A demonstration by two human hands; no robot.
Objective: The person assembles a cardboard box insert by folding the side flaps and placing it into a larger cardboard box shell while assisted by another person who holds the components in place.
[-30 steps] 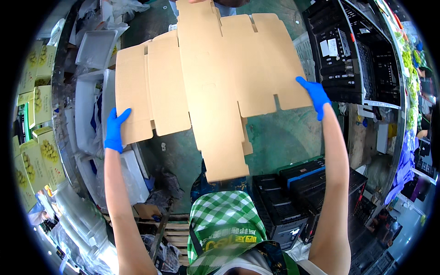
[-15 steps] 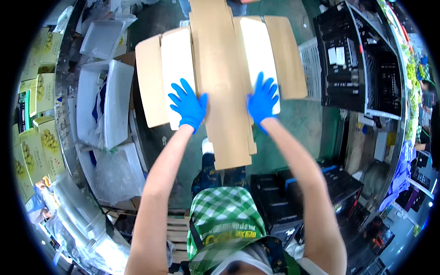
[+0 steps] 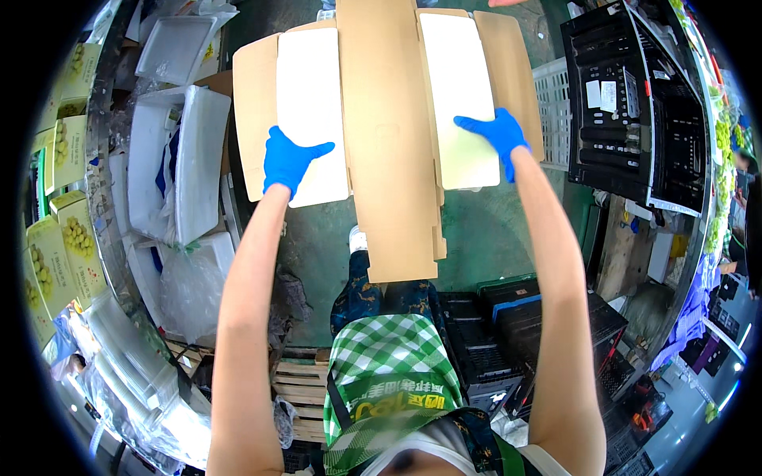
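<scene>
A long flat cardboard box blank [image 3: 389, 143] stretches away in front of me, brown along its middle. Pale white panels flank it on both sides, with brown flaps beyond them. My left hand [image 3: 290, 163], in a blue glove, rests where the left white panel [image 3: 311, 95] meets the left brown flap [image 3: 254, 103]. Its thumb points inward across the white; the other fingers are foreshortened. On the other side, my gloved right hand [image 3: 504, 139] lies on the right white panel [image 3: 460, 87] near its outer edge. That thumb also stretches inward, apart from the fingers.
White foam boxes [image 3: 178, 159] stand at the left, near cartons with fruit pictures [image 3: 75, 238]. Black crates [image 3: 603, 103] are at the right, and more black crates [image 3: 484, 341] sit near my legs. Part of another person's hand [image 3: 504, 2] shows at the top edge.
Both hands have moved outward from the brown middle strip to the outer sides of the white panels. Their fingers were spread wide before. The white panels now show broader and flatter.
</scene>
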